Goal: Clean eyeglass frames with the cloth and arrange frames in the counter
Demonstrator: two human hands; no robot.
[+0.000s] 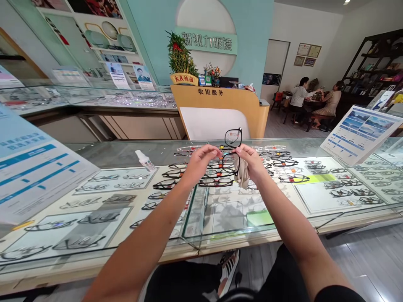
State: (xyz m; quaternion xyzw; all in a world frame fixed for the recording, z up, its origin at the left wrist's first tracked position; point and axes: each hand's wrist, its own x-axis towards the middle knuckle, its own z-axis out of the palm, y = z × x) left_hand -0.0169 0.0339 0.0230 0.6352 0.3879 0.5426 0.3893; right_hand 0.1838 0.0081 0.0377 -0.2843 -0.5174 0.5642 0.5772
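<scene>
Black-rimmed eyeglasses (233, 137) are held up on end above the glass counter, one lens over the other, with a label on the upper lens. My right hand (252, 161) grips them near the bridge. A pale, crumpled cloth (242, 173) hangs below those fingers. Close by on the left, my left hand (203, 161) has its fingers curled and pinched; what lies between its fingertips cannot be made out. Beneath both hands, several rows of eyeglasses (215, 182) lie on the counter. A small white spray bottle (145, 160) stands left of my left hand.
The glass display counter (226, 230) spans the view, with more frames inside. Sign cards stand at left (37, 163) and right (359, 134). Beyond is a wooden cashier desk (217, 98). Two people (302, 98) sit at a table at the back right.
</scene>
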